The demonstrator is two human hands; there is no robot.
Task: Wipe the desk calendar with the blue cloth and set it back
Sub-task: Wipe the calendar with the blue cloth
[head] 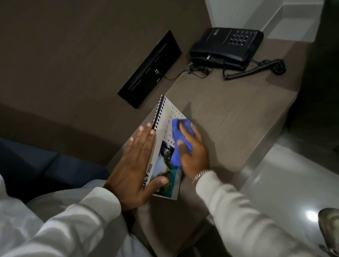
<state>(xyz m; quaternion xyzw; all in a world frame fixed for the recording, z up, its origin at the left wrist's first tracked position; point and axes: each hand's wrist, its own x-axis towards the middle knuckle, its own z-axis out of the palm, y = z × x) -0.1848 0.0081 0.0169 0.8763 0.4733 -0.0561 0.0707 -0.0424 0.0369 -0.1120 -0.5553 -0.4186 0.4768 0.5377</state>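
The calendar (166, 140) is a thin spiral-bound card stand, so it should be light and fairly stiff, with glossy pages that would let it slide about under a rub unless it is steadied. Its wire binding looks like the part most easily bent, so the flat card sides or the lower edge seem the better places to take hold. It sits at the left edge of the surface (234, 111), near the front corner, well apart from the phone (227, 48) at the back.

The left hand (135, 167) is spread open, fingers straight along the back of the calendar and the thumb hooked over the printed face near the bottom, bracing it. The right hand (192, 146) is curled over the bunched blue cloth (178, 144), pressing the soft wad against the page; the wiping seems to be under way, and setting the calendar back is not yet done
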